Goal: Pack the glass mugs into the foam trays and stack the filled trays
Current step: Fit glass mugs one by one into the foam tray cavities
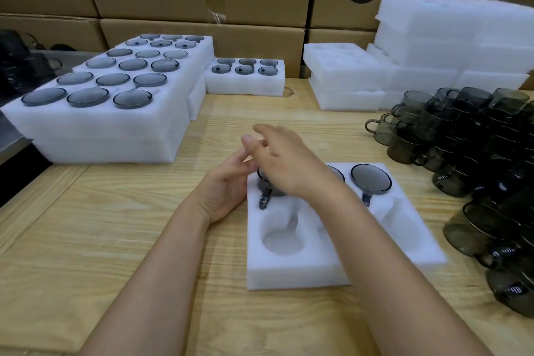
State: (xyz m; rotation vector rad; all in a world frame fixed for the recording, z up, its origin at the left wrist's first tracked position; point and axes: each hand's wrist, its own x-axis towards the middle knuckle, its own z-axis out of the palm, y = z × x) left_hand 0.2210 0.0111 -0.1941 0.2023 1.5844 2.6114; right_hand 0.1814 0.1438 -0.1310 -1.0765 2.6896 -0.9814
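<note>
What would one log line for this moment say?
step: filling tray | back row: mugs in | front pockets seen: empty | left hand, right hand: open at back-left mug | loose mugs: right

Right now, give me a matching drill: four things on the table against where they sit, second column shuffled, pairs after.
Things:
1. loose mugs
2. empty trays
3. largest group of filled trays
4. partly filled tray

Places:
A. front centre
B. right edge
C. far left
D. back right

Pairs: 1-B, 2-D, 3-C, 4-A
</note>
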